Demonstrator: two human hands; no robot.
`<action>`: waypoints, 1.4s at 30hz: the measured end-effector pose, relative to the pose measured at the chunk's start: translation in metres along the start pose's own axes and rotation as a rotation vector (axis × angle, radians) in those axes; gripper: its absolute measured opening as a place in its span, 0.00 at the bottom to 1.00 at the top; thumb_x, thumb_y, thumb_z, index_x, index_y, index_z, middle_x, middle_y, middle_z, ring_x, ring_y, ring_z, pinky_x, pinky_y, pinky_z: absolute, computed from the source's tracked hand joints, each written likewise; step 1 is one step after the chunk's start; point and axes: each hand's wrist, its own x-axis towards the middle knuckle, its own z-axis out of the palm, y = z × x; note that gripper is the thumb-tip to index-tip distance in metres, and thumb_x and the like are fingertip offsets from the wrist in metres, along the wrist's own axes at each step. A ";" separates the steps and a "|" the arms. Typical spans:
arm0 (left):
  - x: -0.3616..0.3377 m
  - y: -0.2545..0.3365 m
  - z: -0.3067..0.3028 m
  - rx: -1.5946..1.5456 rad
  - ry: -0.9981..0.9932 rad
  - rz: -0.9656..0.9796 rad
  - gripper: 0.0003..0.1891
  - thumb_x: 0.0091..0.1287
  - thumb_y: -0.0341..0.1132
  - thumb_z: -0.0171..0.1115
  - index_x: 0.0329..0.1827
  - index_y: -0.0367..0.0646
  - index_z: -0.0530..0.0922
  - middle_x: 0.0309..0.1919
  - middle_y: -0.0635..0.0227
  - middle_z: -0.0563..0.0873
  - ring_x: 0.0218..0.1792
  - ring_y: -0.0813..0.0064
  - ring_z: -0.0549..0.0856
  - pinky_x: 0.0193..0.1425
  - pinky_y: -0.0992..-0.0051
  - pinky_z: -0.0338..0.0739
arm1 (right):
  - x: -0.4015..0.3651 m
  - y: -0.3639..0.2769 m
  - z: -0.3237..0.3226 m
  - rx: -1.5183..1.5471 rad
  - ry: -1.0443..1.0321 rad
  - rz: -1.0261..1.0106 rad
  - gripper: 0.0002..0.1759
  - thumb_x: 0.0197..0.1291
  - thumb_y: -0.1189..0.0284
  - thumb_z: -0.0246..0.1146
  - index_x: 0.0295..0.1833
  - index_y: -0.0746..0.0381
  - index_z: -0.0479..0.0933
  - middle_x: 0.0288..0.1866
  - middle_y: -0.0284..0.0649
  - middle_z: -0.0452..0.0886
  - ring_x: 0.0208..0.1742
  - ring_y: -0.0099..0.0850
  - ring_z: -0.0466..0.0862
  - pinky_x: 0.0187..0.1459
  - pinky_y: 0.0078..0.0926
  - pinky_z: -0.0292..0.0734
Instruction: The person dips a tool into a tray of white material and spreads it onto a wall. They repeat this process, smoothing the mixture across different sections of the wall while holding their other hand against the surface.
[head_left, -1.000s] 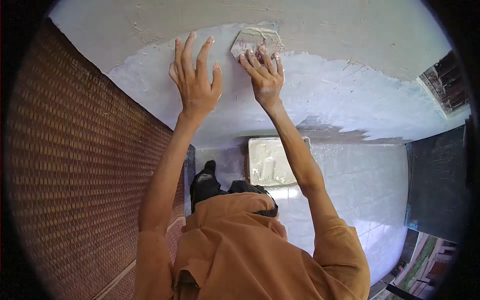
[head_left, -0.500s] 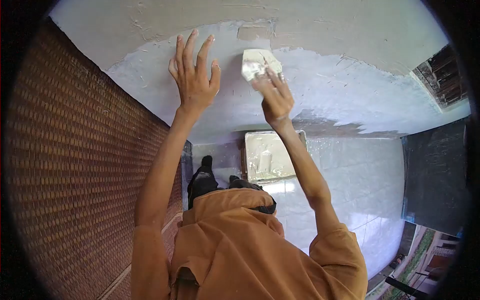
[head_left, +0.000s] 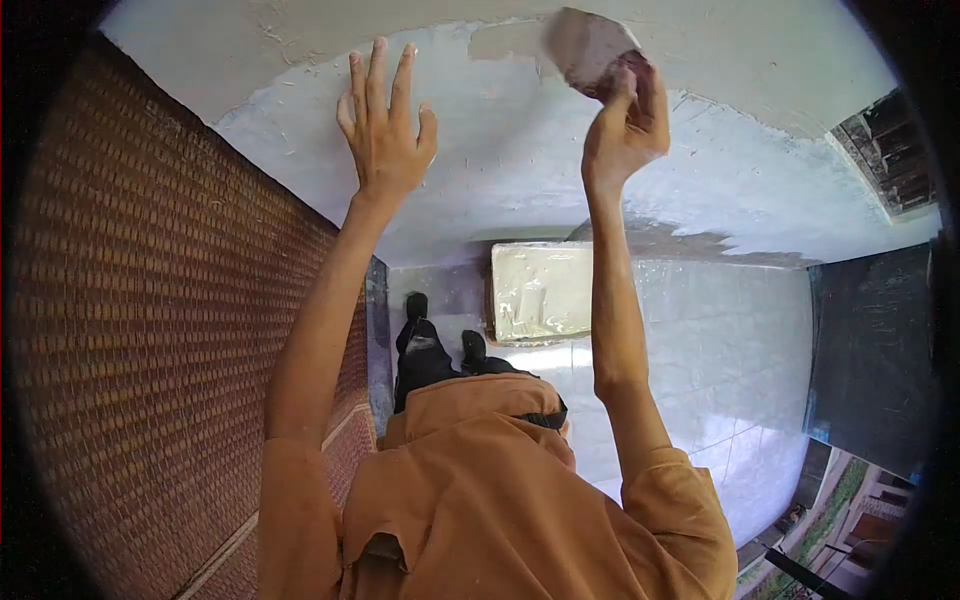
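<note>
My left hand [head_left: 385, 135] is open, its fingers spread against or just off the wall [head_left: 480, 150]; contact is hard to tell. In my right hand [head_left: 626, 125] is a flat scraper [head_left: 590, 50], pinched between thumb and fingers. Its greyish-brown face shows, slightly blurred, near the upper edge of the whitish coat. Above that edge the wall is beige with rough trowel marks, and a beige smear [head_left: 500, 41] lies left of the scraper. Below, a rectangular tub [head_left: 493, 300] of pale plaster stands on the floor, partly hidden by my right forearm.
A woven brown panel [head_left: 170, 300] rises along the left side. Shiny tiled floor [head_left: 710, 350] stretches right of the tub. A dark board [head_left: 870, 350] stands at the right, under a slatted opening [head_left: 890, 155] in the wall. My feet are beside the tub.
My right hand has moved up and right with the scraper, which has turned from its plaster-covered side to its darker face. My left hand has shifted slightly upward in view, still spread.
</note>
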 end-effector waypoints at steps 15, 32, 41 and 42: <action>0.006 0.005 0.003 0.001 0.020 -0.012 0.36 0.65 0.38 0.59 0.78 0.52 0.59 0.78 0.58 0.54 0.78 0.48 0.49 0.70 0.39 0.48 | -0.014 -0.006 0.026 -0.054 -0.232 0.007 0.14 0.65 0.78 0.63 0.56 0.68 0.81 0.42 0.44 0.87 0.39 0.24 0.84 0.41 0.23 0.79; 0.011 0.008 0.000 -0.013 0.036 -0.032 0.35 0.65 0.38 0.58 0.77 0.53 0.59 0.78 0.57 0.54 0.78 0.48 0.49 0.70 0.38 0.47 | 0.020 -0.014 0.011 0.097 -0.016 0.053 0.13 0.68 0.78 0.59 0.54 0.69 0.80 0.36 0.40 0.86 0.34 0.25 0.83 0.39 0.23 0.80; 0.011 0.005 0.007 0.008 0.080 -0.025 0.35 0.61 0.36 0.59 0.76 0.53 0.63 0.77 0.56 0.57 0.77 0.51 0.53 0.69 0.44 0.51 | 0.028 0.000 -0.008 0.019 0.021 -0.009 0.14 0.67 0.79 0.60 0.56 0.72 0.79 0.41 0.43 0.87 0.37 0.25 0.84 0.41 0.22 0.81; 0.012 0.003 0.008 0.005 0.076 -0.024 0.35 0.63 0.37 0.59 0.76 0.52 0.62 0.77 0.57 0.56 0.77 0.49 0.51 0.70 0.42 0.49 | 0.028 -0.004 -0.007 0.043 0.001 -0.021 0.13 0.67 0.79 0.60 0.54 0.71 0.80 0.37 0.42 0.87 0.35 0.25 0.84 0.39 0.23 0.80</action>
